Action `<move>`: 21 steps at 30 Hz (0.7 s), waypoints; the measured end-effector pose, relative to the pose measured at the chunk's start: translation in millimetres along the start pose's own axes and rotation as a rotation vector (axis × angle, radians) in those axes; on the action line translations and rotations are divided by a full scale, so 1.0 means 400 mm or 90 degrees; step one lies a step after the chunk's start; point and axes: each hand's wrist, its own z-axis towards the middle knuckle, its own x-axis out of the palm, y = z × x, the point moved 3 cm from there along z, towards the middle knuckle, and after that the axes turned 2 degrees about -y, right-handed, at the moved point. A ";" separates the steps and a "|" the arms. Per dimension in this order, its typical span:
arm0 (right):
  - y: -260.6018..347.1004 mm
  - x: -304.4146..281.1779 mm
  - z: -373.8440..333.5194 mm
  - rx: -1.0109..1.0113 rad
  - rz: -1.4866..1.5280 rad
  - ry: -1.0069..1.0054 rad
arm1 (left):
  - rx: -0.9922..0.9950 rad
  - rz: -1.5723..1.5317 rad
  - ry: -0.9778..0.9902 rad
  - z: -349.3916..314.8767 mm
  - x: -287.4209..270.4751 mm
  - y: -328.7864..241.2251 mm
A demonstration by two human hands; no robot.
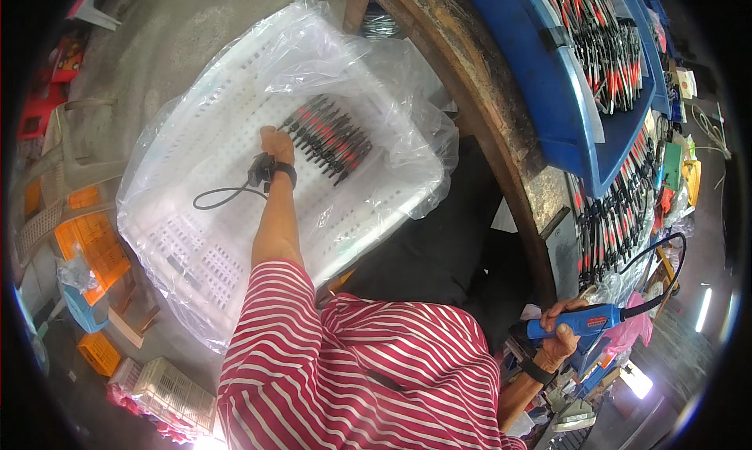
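Black-and-red slender parts (327, 135) are lying side by side in a row inside a white perforated plastic basket (200, 250), clear plastic film (309, 68) covering its rim. Left hand (276, 144) is hanging over the basket just beside the row's left end; cannot tell whether it is gripping anything. Right hand (558, 332) is grasping a blue corded power tool (592, 321), well apart from the basket
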 end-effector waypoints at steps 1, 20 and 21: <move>0.000 0.002 -0.001 0.001 0.001 0.001 | 0.002 0.018 0.007 -0.004 0.001 -0.008; 0.040 -0.008 -0.026 -0.056 0.053 -0.061 | 0.042 -0.023 0.251 0.068 0.068 0.116; 0.050 -0.012 -0.027 -0.071 0.049 -0.064 | 0.075 -0.048 0.250 0.067 0.058 0.081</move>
